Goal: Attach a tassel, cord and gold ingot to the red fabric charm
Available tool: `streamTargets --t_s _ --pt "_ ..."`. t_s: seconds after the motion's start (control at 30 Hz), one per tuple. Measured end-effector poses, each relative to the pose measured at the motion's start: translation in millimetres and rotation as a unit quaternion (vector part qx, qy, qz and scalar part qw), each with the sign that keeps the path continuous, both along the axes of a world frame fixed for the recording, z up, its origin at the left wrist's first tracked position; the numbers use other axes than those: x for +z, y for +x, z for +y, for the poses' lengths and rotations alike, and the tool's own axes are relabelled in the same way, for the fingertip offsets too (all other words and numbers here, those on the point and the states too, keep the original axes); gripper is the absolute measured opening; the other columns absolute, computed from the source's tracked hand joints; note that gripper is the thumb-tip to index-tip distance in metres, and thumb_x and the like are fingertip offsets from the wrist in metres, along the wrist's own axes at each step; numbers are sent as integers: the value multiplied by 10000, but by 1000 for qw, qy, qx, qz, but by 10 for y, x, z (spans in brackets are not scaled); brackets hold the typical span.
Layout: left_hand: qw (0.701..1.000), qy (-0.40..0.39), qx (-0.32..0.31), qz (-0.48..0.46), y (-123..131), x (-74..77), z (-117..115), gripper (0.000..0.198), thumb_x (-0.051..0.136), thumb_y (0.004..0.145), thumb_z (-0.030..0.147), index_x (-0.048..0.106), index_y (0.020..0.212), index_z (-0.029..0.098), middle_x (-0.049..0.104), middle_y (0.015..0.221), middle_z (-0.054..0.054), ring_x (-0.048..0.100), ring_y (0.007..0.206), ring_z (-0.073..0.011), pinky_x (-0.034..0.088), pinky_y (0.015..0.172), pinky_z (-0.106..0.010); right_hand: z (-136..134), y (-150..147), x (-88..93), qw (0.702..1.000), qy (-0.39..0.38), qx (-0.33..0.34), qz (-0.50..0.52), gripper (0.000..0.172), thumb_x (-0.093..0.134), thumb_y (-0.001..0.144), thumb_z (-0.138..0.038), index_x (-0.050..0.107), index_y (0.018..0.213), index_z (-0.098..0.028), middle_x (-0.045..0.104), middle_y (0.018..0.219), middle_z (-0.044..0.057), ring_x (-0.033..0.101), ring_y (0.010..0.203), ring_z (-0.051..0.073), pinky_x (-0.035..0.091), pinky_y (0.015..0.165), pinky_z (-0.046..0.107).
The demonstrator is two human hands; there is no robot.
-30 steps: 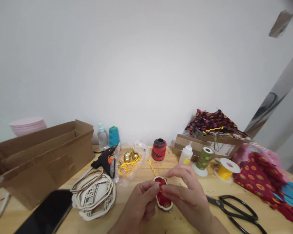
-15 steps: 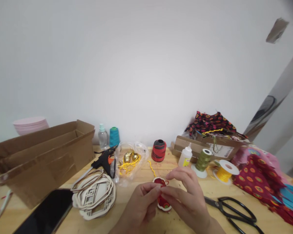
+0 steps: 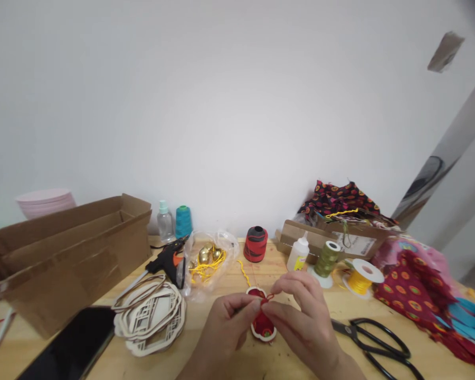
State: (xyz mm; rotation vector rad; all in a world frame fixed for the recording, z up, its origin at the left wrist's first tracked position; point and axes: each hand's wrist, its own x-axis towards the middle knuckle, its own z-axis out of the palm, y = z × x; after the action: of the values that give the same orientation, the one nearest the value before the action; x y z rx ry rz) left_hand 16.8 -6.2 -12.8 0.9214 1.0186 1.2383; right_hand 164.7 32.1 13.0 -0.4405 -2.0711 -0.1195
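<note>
The left hand (image 3: 227,327) and right hand (image 3: 304,316) nearly meet, each in a narrow pinch on red thread (image 3: 270,297); the scalloped red piece (image 3: 263,328) lies between them, below the fingertips. A strip of tabletop (image 3: 193,330) separates the left hand from wooden frames (image 3: 144,316); scissors (image 3: 356,333) crowd the right. Beyond, a red spool (image 3: 255,245) stands near the wall (image 3: 237,116).

Soft even light, pale wall (image 3: 237,116) brightest mid-frame, dark top-right corner, stretched edges
</note>
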Motion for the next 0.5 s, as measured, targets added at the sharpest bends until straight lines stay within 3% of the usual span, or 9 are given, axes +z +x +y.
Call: streamTargets --t_s 0.3,0.5 --pt "999 -10 -23 -21 -15 -60 28 271 607 651 403 606 613 135 271 330 117 152 298 -17 71 316 -183 12 21 -62 1000 -11 4 7 144 564 718 -99 601 785 -221 553 816 34 471 814 178 398 703 334" --pt "1000 -9 -10 6 -1 0 3 300 620 625 422 623 616 122 264 332 115 149 304 -17 69 322 -188 -1 9 -32 1000 -4 -5 0 171 577 712 -93 604 835 -208 573 803 42 477 805 177 404 696 327"
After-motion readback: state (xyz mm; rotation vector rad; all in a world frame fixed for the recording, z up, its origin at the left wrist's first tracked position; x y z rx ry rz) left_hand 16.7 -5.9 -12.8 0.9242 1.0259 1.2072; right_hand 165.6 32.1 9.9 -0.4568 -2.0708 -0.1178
